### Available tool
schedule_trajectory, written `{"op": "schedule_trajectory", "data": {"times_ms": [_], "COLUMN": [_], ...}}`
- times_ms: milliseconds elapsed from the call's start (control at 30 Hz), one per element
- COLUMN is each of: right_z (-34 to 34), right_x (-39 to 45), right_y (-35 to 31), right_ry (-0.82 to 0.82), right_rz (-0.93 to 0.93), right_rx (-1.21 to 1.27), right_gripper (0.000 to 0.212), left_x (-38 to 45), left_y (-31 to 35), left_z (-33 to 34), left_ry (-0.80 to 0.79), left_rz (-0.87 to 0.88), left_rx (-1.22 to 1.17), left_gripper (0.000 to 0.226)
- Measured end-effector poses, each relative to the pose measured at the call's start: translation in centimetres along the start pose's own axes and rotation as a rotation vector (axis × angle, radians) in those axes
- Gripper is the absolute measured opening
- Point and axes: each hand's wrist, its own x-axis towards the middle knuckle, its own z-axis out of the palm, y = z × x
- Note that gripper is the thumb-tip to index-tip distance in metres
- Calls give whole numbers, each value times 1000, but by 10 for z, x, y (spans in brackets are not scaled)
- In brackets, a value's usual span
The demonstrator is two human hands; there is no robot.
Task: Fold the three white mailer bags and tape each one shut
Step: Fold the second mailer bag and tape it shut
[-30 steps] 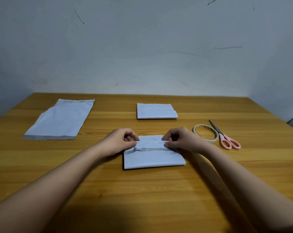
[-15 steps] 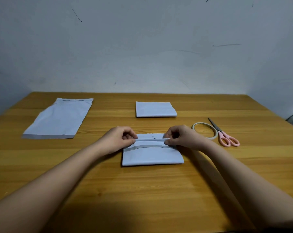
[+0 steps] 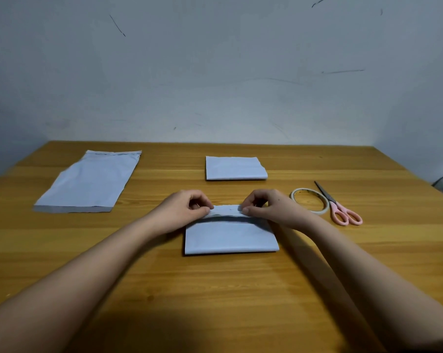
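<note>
A: Since the bench [image 3: 62, 250] is so wide and smooth, could the bags slide on it?

B: Yes, I think so. The flat bag [image 3: 88, 182] lies far off on the left side, not folded yet. It is thin and slippery, so it may skid when someone pulls it over.

A: And the middle bag [image 3: 230, 235]?

B: It sits right in front of the person, partly folded. The top flap is lifted a bit, with a dark gap under it. The left hand [image 3: 182, 210] pinches the flap's left end. The right hand [image 3: 268, 207] pinches its right end. Both grips are curled tight on that flap.

A: What could go wrong?

B: If one hand pulls harder, the fold may come out crooked. If they let go to get tape, the flap may spring back open.

A: The folded bag [image 3: 235, 168] at the back?

B: It looks done, but I cannot see any tape on it.

A: And the small things?

B: The tape roll [image 3: 309, 200] touches the pink scissors [image 3: 340, 207], just beside the right hand. A bump from the arm could knock them away.
</note>
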Motion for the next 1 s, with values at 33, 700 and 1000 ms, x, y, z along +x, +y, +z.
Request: {"op": "schedule_trajectory", "data": {"times_ms": [33,700,1000], "right_z": [0,-3,-6], "right_x": [-1,0,0], "right_y": [0,2,-2], "right_ry": [-6,-47,101], "right_rz": [3,-22,-70], "right_rx": [-3,-19,138], "right_gripper": [14,9,13], "left_x": [0,1,-3], "left_y": [-2,-11,-12], "left_z": [0,-4,-6], "left_ry": [-12,-22,46], "left_rz": [-5,-61,-72], "left_rx": [10,-189,-324], "left_gripper": [3,15,10]}}
